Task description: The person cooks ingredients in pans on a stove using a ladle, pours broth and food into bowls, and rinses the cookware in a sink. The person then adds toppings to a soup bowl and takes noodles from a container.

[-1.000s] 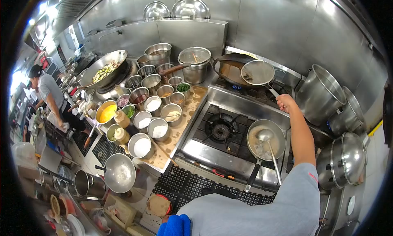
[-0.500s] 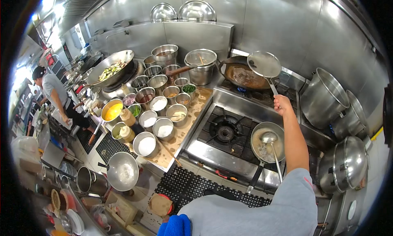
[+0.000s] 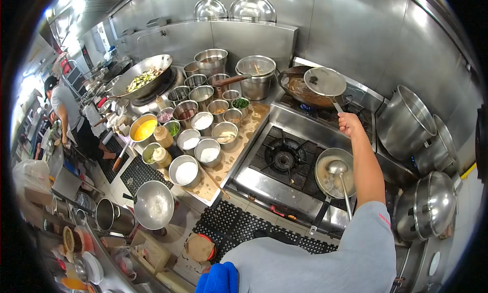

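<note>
While the right hand [image 3: 348, 124] wraps tightly round its handle, the strainer [image 3: 328, 83] lies just beyond the knuckles, slightly left, mesh above the dark wok [image 3: 299, 90]. Ladle [image 3: 337, 167] in pan [image 3: 324, 186], nearer the body. Left hand hidden; cannot tell its grip.

Strainer [image 3: 329, 83] over wok [image 3: 300, 93], behind pan [image 3: 324, 179]

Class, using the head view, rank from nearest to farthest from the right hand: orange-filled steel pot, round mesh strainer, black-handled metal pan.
1. Round mesh strainer: its handle is gripped by the right hand.
2. Black-handled metal pan: below the hand in the picture.
3. Orange-filled steel pot: far off to the left.
</note>
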Motion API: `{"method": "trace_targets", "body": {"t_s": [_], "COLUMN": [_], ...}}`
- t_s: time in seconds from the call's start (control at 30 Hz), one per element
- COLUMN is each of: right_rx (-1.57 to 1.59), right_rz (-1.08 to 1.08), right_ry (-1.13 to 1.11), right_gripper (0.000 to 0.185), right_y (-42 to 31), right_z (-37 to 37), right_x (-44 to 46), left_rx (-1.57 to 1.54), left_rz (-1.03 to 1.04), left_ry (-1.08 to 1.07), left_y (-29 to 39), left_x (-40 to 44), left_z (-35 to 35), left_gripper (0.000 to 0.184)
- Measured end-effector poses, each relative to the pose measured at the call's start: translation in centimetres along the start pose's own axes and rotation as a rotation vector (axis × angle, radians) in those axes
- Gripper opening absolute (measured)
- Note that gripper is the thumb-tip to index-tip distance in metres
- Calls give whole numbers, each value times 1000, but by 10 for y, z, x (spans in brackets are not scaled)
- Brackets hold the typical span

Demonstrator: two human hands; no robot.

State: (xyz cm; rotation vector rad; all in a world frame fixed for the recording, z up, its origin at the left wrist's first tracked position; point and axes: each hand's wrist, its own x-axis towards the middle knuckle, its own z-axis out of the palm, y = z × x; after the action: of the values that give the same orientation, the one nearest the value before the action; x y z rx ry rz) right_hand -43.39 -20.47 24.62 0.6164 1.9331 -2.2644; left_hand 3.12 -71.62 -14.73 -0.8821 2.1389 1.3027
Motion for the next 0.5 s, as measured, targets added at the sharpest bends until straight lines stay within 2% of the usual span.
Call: {"method": "trace_targets", "body": {"t_s": [0.2, 0.3, 0.43, 0.5], "right_rx": [68, 40, 99, 134], "right_rz": [-25, 48, -71, -152], "right_ry": [-44, 19, -69, -19], "right_gripper": [12, 11, 14, 13], "right_y": [13, 8, -22, -37], "right_z": [13, 16, 28, 39], "right_x": [1, 12, 0, -9], "left_rx": [-10, -18, -31, -30], "left_rz": [-10, -13, -27, -32], "left_ry": [3, 7, 16, 20], "left_y": [-9, -13, -19, -22], "left_x": [-4, -6, -11, -14], "left_z": [-1, -1, -2, -3], "left_gripper": [29, 29, 30, 30]}}
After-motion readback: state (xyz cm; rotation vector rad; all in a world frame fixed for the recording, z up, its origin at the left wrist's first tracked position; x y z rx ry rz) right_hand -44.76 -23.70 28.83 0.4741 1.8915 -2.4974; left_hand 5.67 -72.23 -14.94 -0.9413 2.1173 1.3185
